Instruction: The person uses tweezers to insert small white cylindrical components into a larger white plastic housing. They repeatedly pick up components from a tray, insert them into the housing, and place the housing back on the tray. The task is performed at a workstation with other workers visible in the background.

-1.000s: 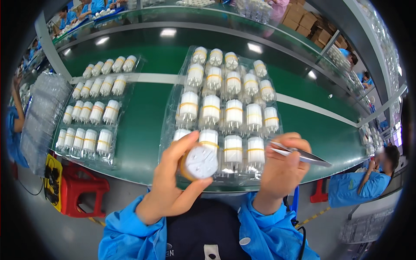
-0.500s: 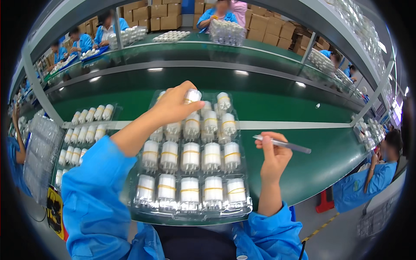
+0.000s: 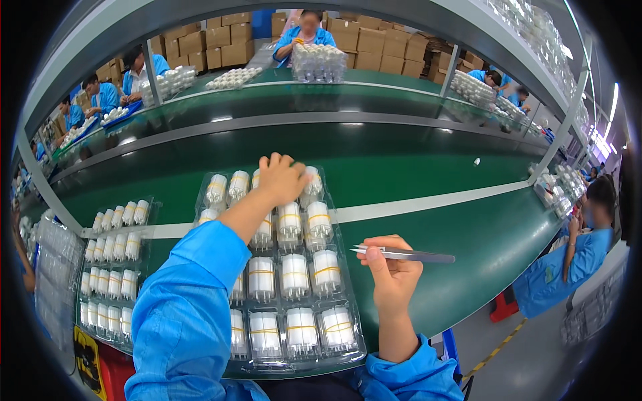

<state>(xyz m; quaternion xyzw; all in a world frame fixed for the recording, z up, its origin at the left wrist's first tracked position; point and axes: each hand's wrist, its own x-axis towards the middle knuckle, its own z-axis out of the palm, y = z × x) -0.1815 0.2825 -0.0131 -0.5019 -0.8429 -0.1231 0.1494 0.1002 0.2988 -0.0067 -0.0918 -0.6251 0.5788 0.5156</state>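
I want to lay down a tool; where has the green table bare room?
Bare: green table right of the right hand, between white stripe and near edge; also beyond the stripe toward the grey rail, around one small white piece. Crowded: the middle tray under the left hand, and the left tray, both holding white cylinders.

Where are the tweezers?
In the head view, the tweezers are in the right hand, over the green table, right of the clear tray of white cylinders.
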